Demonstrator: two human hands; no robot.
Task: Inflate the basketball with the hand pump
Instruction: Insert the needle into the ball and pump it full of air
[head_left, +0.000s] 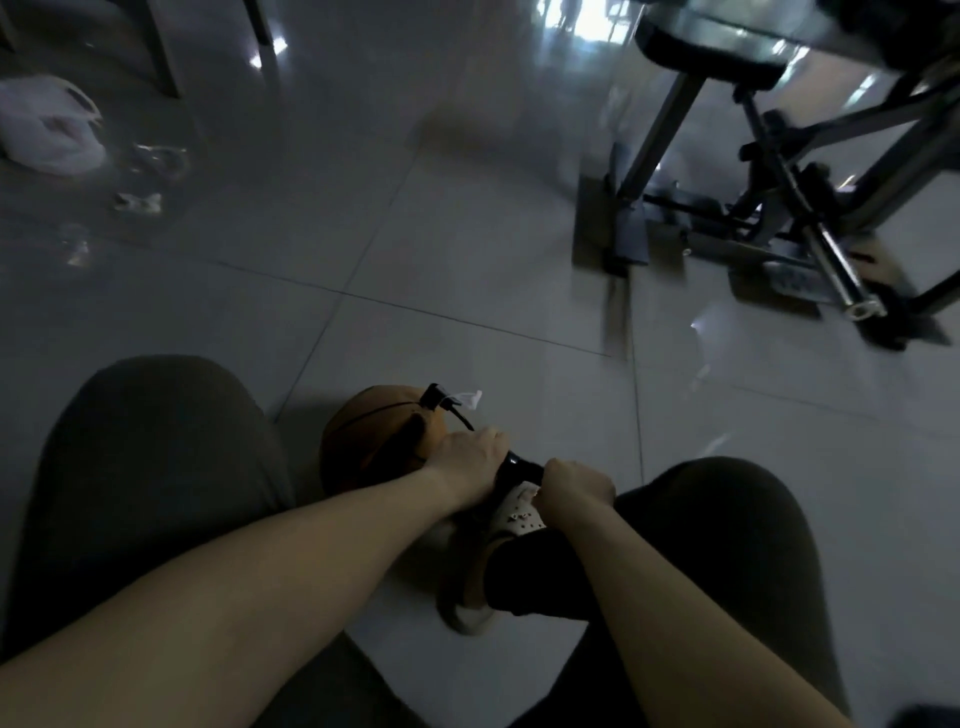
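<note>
far off to the upper left of the basketball (374, 431), a white plastic bag (49, 124) lies on the tiled floor (467, 234), with a few clear plastic scraps (156, 161) between it and the ball. just left of the basketball a knee (156, 467) in dark trousers is bent up. the basketball itself, orange-brown with black seams, sits on the floor between the person's two legs, low in the middle of the view. on its upper right edge is a black connector (434, 397) with a small white tag (467, 399) beside it, and a thin black hose (460, 418) runs from there down to the left hand (470, 457), at the ball's right side. that hand is clenched round one end of the black pump (519, 467); only a short piece of the barrel shows between the hands. just right of it, the right hand (574, 486) is wrapped tight round the pump's other end. under both hands, right of the ball, is a pale shoe (519, 522) with a dark sock (524, 577). further right the other knee (727, 545) rises. well to the upper right of the basketball stand a dark stool (711, 52) and a frame of metal bars (810, 228), both blurred.
</note>
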